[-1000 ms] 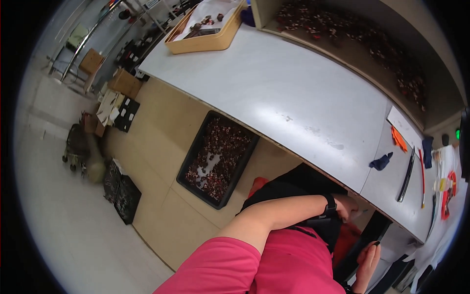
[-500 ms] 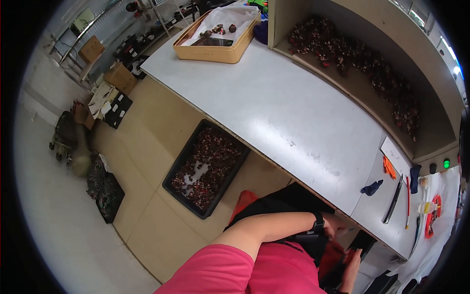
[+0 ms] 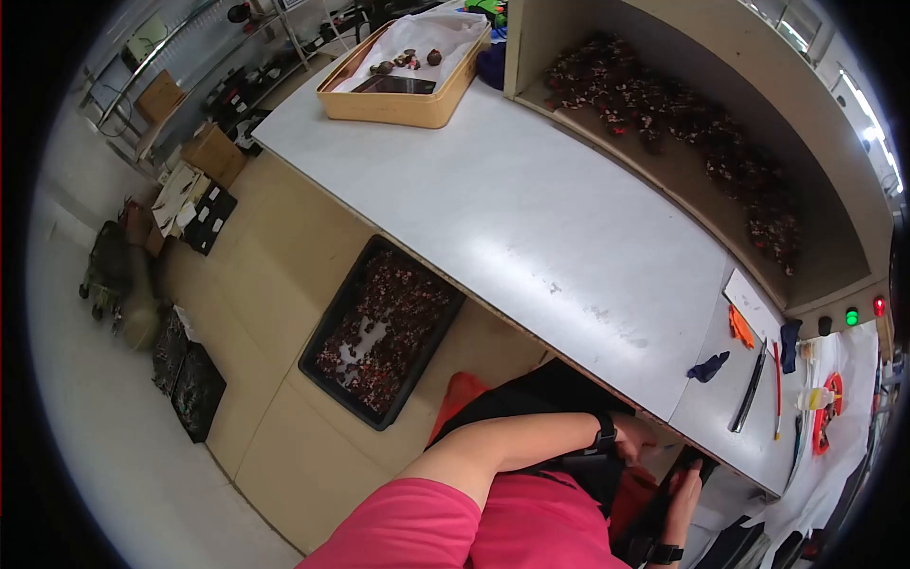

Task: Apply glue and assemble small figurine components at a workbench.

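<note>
Right hand (image 3: 684,482) now nearer the left hand (image 3: 633,436).
Both are near the desk (image 3: 455,204) edge, by a dark bar (image 3: 650,520) (I can't tell if they grip); the desk's middle has room.

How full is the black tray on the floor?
Partly full: dark reddish pieces cover most of the black tray, but a pale patch shows among them. Depth, cannot tell.

1. A pale wall (image 3: 71,417) curves down the left side.
2. Tan floor (image 3: 270,365), crossed by thin seams, meets it along a dark edge.
3. A long, pale grey counter (image 3: 408,180) runs diagonally, catching a bright glare.
4. An open-fronted beige cabinet (image 3: 739,57) stands along its far side.
5. White strip lighting (image 3: 857,95) glows upper right.
</note>
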Motion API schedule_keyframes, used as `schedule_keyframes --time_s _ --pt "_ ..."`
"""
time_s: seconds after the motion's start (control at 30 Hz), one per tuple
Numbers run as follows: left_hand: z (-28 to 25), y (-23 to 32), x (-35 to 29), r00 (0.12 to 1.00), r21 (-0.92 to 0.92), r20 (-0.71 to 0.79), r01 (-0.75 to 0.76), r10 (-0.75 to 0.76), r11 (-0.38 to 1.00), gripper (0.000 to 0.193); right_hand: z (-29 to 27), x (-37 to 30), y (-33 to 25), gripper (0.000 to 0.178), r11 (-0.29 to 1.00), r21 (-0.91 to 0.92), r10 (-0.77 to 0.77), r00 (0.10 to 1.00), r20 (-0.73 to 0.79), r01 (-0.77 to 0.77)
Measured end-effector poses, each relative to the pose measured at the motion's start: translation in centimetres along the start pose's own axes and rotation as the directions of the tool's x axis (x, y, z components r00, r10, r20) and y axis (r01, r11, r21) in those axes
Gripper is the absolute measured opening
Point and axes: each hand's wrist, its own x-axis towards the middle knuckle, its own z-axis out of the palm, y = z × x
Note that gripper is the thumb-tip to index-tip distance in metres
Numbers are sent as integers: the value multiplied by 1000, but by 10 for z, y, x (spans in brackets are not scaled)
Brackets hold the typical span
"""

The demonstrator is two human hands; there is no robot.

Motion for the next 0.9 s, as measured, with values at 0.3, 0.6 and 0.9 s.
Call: schedule_keyframes --time_s 0.3,0.6,0.9 --pt "2 -16 -5 982 110 -89 -155 165 982 66 2 19 2 60 994 -89 -54 998 37 57" --pt "-125 24 -130 982 516 -159 -6 102 857 42 47 40 -24 64 986 -113 -98 978 184 120" --pt "-217 20 -219 939 547 -340 157 47 823 44 150 99 -61 58 931 -21 -350 909 227 364"
